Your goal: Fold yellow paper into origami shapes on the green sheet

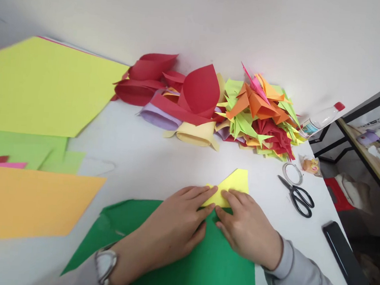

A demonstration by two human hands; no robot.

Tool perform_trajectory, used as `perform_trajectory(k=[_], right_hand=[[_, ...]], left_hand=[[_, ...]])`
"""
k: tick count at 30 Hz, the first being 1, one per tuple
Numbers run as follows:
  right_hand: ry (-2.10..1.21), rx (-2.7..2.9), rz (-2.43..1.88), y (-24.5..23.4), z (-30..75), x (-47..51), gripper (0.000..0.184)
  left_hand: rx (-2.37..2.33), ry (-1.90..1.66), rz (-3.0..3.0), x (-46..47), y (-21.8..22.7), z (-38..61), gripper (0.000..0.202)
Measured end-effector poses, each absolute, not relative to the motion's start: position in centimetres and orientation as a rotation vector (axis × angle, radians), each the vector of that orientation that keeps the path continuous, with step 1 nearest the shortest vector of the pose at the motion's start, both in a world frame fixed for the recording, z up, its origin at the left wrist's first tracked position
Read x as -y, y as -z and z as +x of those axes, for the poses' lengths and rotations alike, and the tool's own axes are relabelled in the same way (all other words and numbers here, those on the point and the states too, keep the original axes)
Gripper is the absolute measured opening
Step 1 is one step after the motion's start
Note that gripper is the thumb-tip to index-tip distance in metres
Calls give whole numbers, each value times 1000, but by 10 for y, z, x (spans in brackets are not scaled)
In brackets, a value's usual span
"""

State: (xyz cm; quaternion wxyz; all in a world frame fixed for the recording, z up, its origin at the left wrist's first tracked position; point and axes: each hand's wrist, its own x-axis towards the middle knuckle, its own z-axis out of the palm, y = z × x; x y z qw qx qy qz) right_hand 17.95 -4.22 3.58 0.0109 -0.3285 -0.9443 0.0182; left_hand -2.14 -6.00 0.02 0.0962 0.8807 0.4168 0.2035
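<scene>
My left hand [172, 227] and my right hand [247, 229] lie side by side on a white table [142, 156]. Both press their fingertips down on a small folded yellow paper [231, 188]. The fingers of both hands are stretched flat over the paper's near edge, and its pointed far part sticks out beyond them. A silver watch [105, 263] sits on my left wrist. Under my hands lies a large green sheet [205, 268].
Large yellow-green [42, 85], light green [19, 149] and orange [28, 203] sheets lie at the left. A heap of folded paper shapes [213, 104] sits along the wall. Scissors [300, 198], a tape ring [292, 172], a bottle [321, 118] and a black case [346, 262] are at the right edge.
</scene>
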Motion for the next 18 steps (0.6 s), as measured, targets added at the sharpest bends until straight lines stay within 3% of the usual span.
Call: perform_trajectory(k=[8, 18], right_hand=[[157, 2870, -1008, -28, 173, 48, 24], [116, 2782, -1017, -23, 168, 48, 19]], left_hand=[[-1112, -722, 2618, 50, 10, -33, 24], [-1091, -787, 2650, 48, 11, -34, 23]])
